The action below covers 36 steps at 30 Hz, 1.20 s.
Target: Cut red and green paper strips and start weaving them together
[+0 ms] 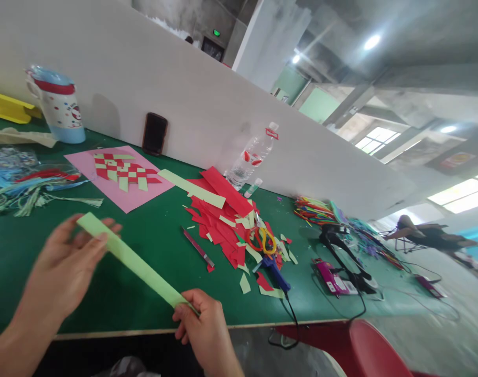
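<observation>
Green paper strip stretched between two hands

The left hand (72, 256) has thumb and fingers clamped on one end of the pale green strip (139, 267); the right hand (206, 317) has its fingers pinched together on the other. The strip is held over the tabletop (117, 309), on the person's side of the pink sheet (126, 201). Left of that sheet stands a lidded cup (64, 112), contents hidden; to its right, a clear bottle (251, 154), whose fill I cannot tell.
</observation>
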### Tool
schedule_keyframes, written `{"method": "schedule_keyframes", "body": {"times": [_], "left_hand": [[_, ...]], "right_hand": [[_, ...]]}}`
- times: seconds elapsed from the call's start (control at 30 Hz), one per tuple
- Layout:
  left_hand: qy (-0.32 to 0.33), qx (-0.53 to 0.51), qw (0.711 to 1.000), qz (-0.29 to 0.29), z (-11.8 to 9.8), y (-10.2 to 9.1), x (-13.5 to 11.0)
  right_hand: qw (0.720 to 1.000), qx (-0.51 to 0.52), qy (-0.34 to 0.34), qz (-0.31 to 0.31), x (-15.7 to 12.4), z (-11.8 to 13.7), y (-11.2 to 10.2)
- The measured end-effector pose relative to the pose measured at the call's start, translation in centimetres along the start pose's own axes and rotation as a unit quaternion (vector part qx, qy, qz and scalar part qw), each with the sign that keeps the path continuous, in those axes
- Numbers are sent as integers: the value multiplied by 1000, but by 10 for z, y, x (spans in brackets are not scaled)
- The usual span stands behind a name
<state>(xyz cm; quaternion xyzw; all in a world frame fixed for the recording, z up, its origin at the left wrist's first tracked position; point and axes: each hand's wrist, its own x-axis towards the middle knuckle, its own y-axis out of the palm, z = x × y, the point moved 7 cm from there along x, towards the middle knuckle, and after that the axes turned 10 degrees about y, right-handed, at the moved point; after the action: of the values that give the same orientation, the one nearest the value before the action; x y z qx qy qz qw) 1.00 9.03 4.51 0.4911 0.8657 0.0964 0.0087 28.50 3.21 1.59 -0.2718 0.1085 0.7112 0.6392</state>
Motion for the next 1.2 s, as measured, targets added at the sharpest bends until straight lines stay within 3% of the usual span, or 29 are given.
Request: {"method": "schedule_keyframes", "body": {"times": [0.07, 0.1, 0.17, 0.23, 0.27, 0.37, 0.5, 0.6, 0.7, 0.8, 0.97, 1.07, 1.2], "left_hand": [[110, 92, 988, -54, -20, -12, -9], [219, 208, 952, -51, -35, -10, -19], [390, 377, 838, 57, -44, 16, -48], [505, 400, 724, 247, -25, 46, -85], [522, 412, 685, 298, -12, 53, -98], [529, 429, 645, 345, 19, 55, -115], [507, 442, 646, 360, 30, 51, -116], [491, 440, 657, 365, 25, 52, -114], [488, 441, 660, 364, 23, 52, -114], [509, 446, 634, 374, 25, 52, -116], [543, 443, 605, 378, 15, 54, -117], [578, 439, 578, 373, 11, 50, -116], [547, 486, 580, 358, 28, 23, -104]], "right_hand": [[999, -41, -1, 5, 2, 4, -4], [998, -62, -7, 11, 3, 8, -5], [993, -111, -32, 17, 5, 20, -4], [984, -168, -61, 25, 7, 32, -1], [978, -194, -71, 28, 7, 38, 1], [963, -251, -87, 35, 8, 47, 4], [943, -315, -105, 4, 7, 51, -8], [913, -371, -152, -72, 4, 55, -25], [847, -412, -292, -164, -11, 61, -25], [768, -433, -439, -171, -28, 47, 1], [683, -473, -502, -239, -33, 11, 25], [665, -485, -511, -246, -30, 0, 25], [665, -485, -513, -243, -27, -4, 23]]}}
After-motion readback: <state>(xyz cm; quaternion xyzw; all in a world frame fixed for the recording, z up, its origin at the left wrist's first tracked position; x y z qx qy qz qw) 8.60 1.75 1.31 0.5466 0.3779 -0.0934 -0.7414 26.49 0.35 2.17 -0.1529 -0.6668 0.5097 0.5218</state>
